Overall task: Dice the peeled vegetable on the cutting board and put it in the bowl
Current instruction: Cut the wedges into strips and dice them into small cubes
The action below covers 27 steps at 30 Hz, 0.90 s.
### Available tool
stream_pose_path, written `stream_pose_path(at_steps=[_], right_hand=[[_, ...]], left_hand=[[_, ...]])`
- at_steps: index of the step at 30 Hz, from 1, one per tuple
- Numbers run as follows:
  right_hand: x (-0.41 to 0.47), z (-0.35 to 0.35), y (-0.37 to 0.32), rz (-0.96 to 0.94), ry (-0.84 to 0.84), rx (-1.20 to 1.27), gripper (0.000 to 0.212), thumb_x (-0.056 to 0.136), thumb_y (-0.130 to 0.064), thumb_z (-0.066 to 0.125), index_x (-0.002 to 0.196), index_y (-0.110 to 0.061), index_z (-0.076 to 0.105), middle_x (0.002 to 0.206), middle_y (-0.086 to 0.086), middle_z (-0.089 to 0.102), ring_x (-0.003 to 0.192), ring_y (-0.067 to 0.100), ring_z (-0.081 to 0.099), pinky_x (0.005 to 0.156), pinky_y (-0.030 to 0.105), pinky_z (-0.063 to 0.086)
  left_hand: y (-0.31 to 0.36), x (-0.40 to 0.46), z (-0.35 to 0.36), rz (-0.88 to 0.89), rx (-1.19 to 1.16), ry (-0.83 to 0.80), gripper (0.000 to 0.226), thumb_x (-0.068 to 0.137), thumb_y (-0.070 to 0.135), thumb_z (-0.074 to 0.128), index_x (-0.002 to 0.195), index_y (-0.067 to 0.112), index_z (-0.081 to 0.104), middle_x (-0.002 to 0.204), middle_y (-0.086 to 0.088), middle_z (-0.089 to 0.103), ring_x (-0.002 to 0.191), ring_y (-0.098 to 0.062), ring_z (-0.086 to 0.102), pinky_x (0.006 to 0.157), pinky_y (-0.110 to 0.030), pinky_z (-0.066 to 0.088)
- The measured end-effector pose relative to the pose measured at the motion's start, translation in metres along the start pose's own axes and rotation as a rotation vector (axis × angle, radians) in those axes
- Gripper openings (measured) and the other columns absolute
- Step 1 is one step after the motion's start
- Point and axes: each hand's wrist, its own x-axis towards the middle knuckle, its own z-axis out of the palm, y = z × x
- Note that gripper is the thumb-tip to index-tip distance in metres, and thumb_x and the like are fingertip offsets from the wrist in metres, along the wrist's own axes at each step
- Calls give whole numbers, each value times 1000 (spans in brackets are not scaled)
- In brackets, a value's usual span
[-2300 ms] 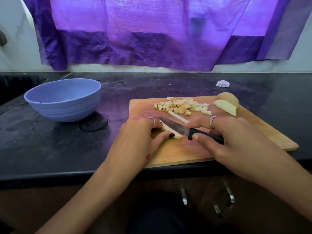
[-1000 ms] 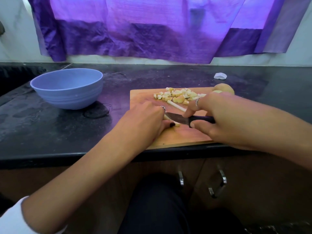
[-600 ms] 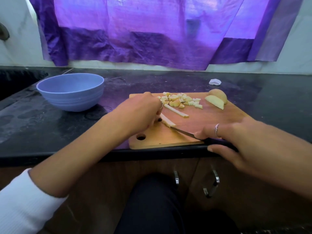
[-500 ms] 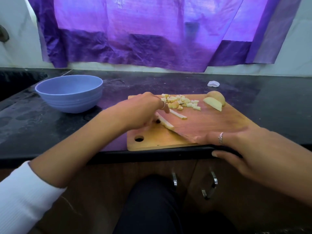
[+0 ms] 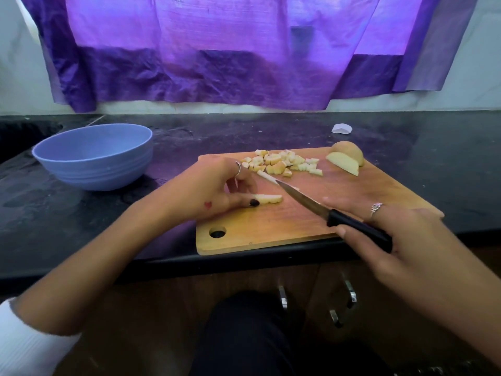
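Note:
A wooden cutting board [image 5: 271, 229] lies on the black counter. A pile of pale diced pieces [image 5: 282, 162] sits near its far edge, with two larger peeled chunks [image 5: 345, 160] at the far right. My left hand [image 5: 214, 191] rests on the board and pinches a pale vegetable strip [image 5: 268, 198] with thumb and fingers. A second thin strip [image 5: 267, 177] lies just behind it. My right hand [image 5: 390, 232] grips the black handle of a knife [image 5: 306, 202], whose blade slants toward the strips, its tip near the thin one. The blue bowl [image 5: 92, 158] stands empty at the left.
A small white scrap [image 5: 342, 128] lies on the counter behind the board. A purple curtain [image 5: 217, 50] hangs over the back wall. The board's near edge sits at the counter's front edge, with cabinet handles [image 5: 349, 294] below. A dark sink area [image 5: 24, 134] is at far left.
The view shifted a little. My right hand brought the knife forward over the board, its tip now near the thin strip. My left hand settled on the nearer strip.

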Motion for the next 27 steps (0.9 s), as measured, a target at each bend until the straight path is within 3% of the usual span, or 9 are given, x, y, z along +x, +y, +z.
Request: stream_pose_path(at_steps=[3, 7, 10, 13, 16, 17, 19, 25, 27], right_hand=[[10, 8, -7, -2, -19, 39, 26, 86, -36, 53, 77, -17, 69, 53, -3, 55, 64, 8, 53, 54, 19, 39], [26, 14, -11, -6, -12, 107, 23, 88, -38, 52, 102, -43, 68, 55, -16, 57, 66, 2, 55, 56, 14, 40], [36, 15, -15, -2, -23, 94, 35, 89, -37, 53, 63, -61, 55, 55, -26, 53, 62, -1, 52, 53, 12, 37], [44, 16, -14, 18, -10, 27, 47, 90, -37, 52, 43, -40, 47, 55, -30, 51, 60, -3, 50, 56, 12, 37], [51, 17, -19, -8, -46, -24, 32, 93, -37, 52, 62, -41, 60, 50, -10, 51, 57, 1, 52, 53, 11, 38], [54, 17, -20, -20, -64, -41, 19, 94, -38, 50, 85, -42, 66, 66, -11, 57, 61, 4, 54, 53, 12, 39], [60, 17, -25, -36, -108, -106, 28, 96, -41, 45, 120, -43, 58, 96, -6, 60, 78, 10, 57, 69, 24, 49], [60, 11, -22, -123, -197, -178, 32, 98, -38, 40, 128, -46, 49, 116, -6, 58, 112, 16, 52, 85, 32, 47], [52, 6, -17, -129, -218, -177, 33, 96, -41, 39, 127, -47, 48, 116, -10, 60, 104, 14, 55, 85, 35, 47]], left_hand=[[11, -11, 7, -64, -33, 92, 22, 80, 39, 70, 91, 20, 72, 74, 9, 62, 70, -5, 56, 61, -13, 44], [22, -20, 15, -177, -113, 203, 22, 77, 37, 74, 89, 18, 71, 69, 10, 59, 70, -3, 56, 59, -14, 45], [23, -24, 19, -228, -127, 248, 22, 76, 37, 74, 86, 18, 71, 68, 11, 59, 70, -6, 56, 61, -9, 43], [25, -26, 23, -258, -131, 280, 20, 77, 36, 74, 85, 17, 71, 66, 12, 59, 70, -6, 57, 63, -11, 43], [29, -25, 26, -275, -169, 310, 16, 76, 31, 76, 83, 18, 71, 64, 12, 57, 72, 5, 53, 60, -7, 41], [30, -25, 27, -281, -183, 315, 14, 76, 30, 77, 82, 18, 71, 64, 12, 57, 69, 6, 52, 59, -6, 40], [32, -24, 27, -292, -202, 322, 14, 75, 27, 78, 81, 17, 71, 63, 13, 56, 65, 7, 51, 58, -4, 39], [35, -24, 27, -326, -190, 325, 11, 76, 28, 77, 77, 20, 69, 61, 14, 53, 62, 10, 50, 58, -3, 39], [34, -23, 26, -340, -187, 297, 13, 78, 29, 76, 75, 21, 66, 62, 13, 54, 58, 7, 51, 57, -3, 38]])
